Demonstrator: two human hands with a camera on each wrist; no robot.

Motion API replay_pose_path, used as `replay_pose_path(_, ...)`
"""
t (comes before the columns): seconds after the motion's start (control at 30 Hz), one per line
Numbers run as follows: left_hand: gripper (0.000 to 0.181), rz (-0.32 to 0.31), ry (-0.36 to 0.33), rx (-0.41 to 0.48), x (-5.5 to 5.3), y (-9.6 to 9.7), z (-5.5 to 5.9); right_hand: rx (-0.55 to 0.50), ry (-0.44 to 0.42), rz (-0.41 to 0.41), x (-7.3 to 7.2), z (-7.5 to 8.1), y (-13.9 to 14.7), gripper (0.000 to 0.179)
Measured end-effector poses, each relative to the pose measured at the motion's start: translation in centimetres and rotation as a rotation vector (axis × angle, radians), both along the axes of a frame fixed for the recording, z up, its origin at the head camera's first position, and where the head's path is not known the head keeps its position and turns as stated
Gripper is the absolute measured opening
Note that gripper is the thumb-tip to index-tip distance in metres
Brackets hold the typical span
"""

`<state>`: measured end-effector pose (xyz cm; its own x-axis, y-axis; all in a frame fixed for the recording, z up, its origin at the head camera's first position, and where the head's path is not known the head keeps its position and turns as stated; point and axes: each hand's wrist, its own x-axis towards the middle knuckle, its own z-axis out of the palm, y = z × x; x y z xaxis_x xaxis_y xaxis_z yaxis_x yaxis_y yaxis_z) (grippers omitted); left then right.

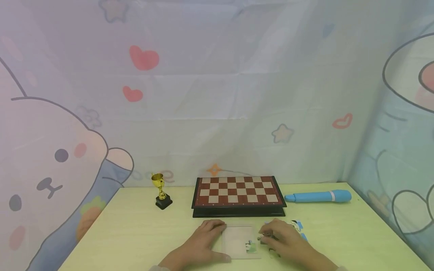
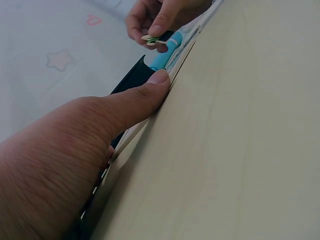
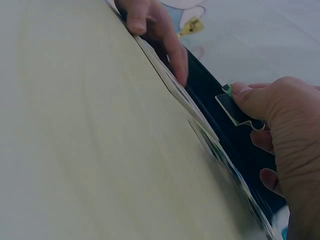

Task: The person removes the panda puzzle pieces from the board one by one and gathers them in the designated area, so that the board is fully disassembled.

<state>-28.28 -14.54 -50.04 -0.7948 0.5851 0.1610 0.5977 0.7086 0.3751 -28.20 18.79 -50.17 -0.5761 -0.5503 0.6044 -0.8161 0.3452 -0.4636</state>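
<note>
A pale, shallow puzzle tray (image 1: 237, 236) lies on the table with one green-and-white jigsaw piece (image 1: 251, 247) in its near right corner. My left hand (image 1: 203, 246) rests at the tray's left side, thumb at the near corner and fingers at the far corner. In the left wrist view its thumb (image 2: 145, 97) lies straight along the tray's edge. Just right of the tray, my right hand (image 1: 283, 238) pinches a jigsaw piece (image 3: 232, 110) between thumb and fingers, raised above the table. The right wrist view shows this piece's dark face and a bit of green.
More jigsaw pieces (image 1: 297, 225) lie beyond and under my right hand. Behind the tray stands a red-and-white chessboard box (image 1: 239, 191). To its right lies a blue pen-shaped toy (image 1: 317, 196); a small gold trophy (image 1: 160, 190) stands on the left. A printed curtain (image 1: 217, 94) hangs behind.
</note>
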Motion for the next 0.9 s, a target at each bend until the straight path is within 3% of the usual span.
replay_pose_path(0.27, 0.101, 0.008, -0.027, 0.011, 0.0, 0.0, 0.2, -0.015, -0.035, -0.038, 0.4, -1.0, 5.2, 0.027)
replay_pose_path(0.4, 0.101, 0.007, -0.026, 0.013, 0.0, 0.0, 0.1, -0.003, -0.001, -0.059, 0.7, -1.5, 6.9, 0.031)
replay_pose_path(0.5, 0.101, 0.005, -0.02, 0.016, 0.0, 0.0, 0.1, -0.006, 0.049, -0.031, 0.9, -1.5, 7.4, 0.033)
replay_pose_path(0.63, 0.101, 0.002, -0.013, 0.017, 0.1, 0.0, 0.1, 0.001, 0.028, 0.009, 1.4, -1.2, 7.6, 0.029)
replay_pose_path(0.77, 0.1, 0.0, -0.012, 0.016, 0.0, 0.0, 0.0, 0.038, -0.011, -0.006, 1.6, -1.0, 7.5, 0.023)
replay_pose_path(0.9, 0.1, 0.0, -0.002, 0.013, -0.1, -0.1, -0.1, 0.084, 0.04, -0.043, 1.5, -0.9, 7.3, 0.023)
